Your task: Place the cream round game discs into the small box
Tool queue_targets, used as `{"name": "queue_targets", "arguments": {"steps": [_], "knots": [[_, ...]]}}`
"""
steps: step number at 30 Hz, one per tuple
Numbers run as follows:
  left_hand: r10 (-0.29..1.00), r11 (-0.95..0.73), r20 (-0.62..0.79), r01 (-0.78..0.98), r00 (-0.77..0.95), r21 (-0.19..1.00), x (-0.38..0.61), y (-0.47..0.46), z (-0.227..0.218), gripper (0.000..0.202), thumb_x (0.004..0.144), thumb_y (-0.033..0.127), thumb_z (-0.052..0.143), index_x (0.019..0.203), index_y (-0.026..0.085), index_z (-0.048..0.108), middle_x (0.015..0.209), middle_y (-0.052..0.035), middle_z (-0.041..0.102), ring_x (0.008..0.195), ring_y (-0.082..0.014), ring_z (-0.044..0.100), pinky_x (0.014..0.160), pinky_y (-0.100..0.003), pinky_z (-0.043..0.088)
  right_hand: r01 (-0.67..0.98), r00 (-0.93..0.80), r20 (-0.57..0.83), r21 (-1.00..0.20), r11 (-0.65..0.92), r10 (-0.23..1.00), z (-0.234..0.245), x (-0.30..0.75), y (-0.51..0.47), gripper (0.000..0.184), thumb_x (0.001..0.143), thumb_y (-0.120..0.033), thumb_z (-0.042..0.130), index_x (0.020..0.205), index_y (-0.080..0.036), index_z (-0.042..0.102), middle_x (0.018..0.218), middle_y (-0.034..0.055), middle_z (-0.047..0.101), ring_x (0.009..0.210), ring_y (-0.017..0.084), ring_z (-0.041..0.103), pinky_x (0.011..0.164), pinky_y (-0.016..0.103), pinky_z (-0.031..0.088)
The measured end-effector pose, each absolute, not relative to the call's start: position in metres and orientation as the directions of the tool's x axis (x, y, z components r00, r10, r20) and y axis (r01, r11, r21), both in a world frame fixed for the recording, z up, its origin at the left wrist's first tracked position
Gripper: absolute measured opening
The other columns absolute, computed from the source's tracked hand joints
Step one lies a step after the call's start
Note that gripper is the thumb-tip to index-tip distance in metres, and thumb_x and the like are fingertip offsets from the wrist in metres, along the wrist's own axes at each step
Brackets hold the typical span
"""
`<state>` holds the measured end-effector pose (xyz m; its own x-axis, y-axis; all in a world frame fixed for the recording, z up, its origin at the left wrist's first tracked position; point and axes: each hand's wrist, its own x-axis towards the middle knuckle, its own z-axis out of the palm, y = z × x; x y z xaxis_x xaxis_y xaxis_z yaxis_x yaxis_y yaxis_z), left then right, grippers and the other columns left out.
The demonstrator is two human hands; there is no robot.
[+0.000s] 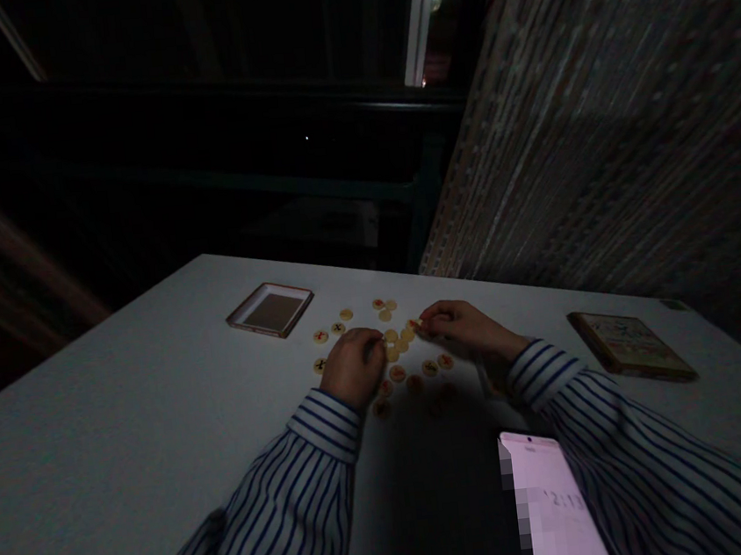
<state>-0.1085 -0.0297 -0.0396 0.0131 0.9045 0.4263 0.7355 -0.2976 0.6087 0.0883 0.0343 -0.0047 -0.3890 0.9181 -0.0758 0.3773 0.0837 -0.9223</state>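
Observation:
Round, pale xiangqi pieces (397, 372) with red or black characters lie loosely spread on a white table (159, 406). Several in the middle show a plain face. My left hand (355, 369) is closed over the left side of the spread, its fingertips at the plain-faced pieces (391, 336); what it pinches, if anything, is hidden. Across from it, my right hand (461, 328) pinches a xiangqi piece (414, 325) with a red mark at the right edge of the group. Shadow darkens the pieces nearest me.
An open, shallow box half (271, 310) lies at the back left. To the right is a flat, printed box piece (633, 344). A lit phone (556, 496) stands out at the front, by my right sleeve. String curtains (560, 134) hang behind the table's right side.

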Motion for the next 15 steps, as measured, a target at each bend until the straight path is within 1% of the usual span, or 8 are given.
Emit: {"name": "queue_targets", "arguments": {"steps": [3, 6, 10, 15], "knots": [[0.907, -0.296, 0.422, 0.732, 0.014, 0.613, -0.109, -0.03, -0.039, 0.02, 0.079, 0.023, 0.046, 0.088, 0.017, 0.063, 0.091, -0.0053, 0.066, 0.09, -0.018, 0.058, 0.086, -0.031, 0.044, 0.311, -0.4, -0.078, -0.949, 0.055, 0.913, -0.002, 0.087, 0.032, 0.019, 0.07, -0.027, 0.062, 0.081, -0.013, 0.059, 0.073, 0.0025, 0.064, 0.065, 0.01, 0.056, 0.064, 0.024, 0.043], [0.909, -0.295, 0.418, 0.731, 0.015, 0.615, -0.11, -0.029, -0.039, 0.021, 0.079, 0.023, 0.046, 0.088, 0.017, 0.064, 0.092, -0.0056, 0.066, 0.091, -0.0181, 0.058, 0.086, -0.032, 0.044, 0.294, -0.407, -0.082, -0.955, 0.046, 0.91, 0.001, 0.086, 0.029, 0.021, 0.071, -0.029, 0.062, 0.085, -0.013, 0.058, 0.073, 0.0033, 0.064, 0.063, 0.009, 0.057, 0.061, 0.022, 0.044], [0.908, -0.292, 0.42, 0.729, 0.007, 0.619, -0.111, -0.029, -0.039, 0.02, 0.079, 0.023, 0.047, 0.088, 0.017, 0.064, 0.091, -0.0052, 0.066, 0.09, -0.0179, 0.058, 0.086, -0.032, 0.045, 0.289, -0.41, -0.111, -0.957, 0.013, 0.905, 0.004, 0.087, 0.027, 0.024, 0.074, -0.03, 0.061, 0.093, -0.015, 0.057, 0.079, 0.0054, 0.066, 0.064, 0.01, 0.059, 0.057, 0.021, 0.045], [0.908, -0.289, 0.42, 0.728, 0.002, 0.621, -0.112, -0.028, -0.041, 0.02, 0.079, 0.023, 0.046, 0.088, 0.017, 0.063, 0.091, -0.0053, 0.066, 0.09, -0.0182, 0.058, 0.085, -0.032, 0.045, 0.233, -0.42, -0.125, -0.972, -0.026, 0.899, 0.008, 0.087, 0.022, 0.029, 0.078, -0.027, 0.057, 0.104, -0.017, 0.056, 0.082, 0.0062, 0.067, 0.07, 0.012, 0.061, 0.061, 0.022, 0.048]]}}
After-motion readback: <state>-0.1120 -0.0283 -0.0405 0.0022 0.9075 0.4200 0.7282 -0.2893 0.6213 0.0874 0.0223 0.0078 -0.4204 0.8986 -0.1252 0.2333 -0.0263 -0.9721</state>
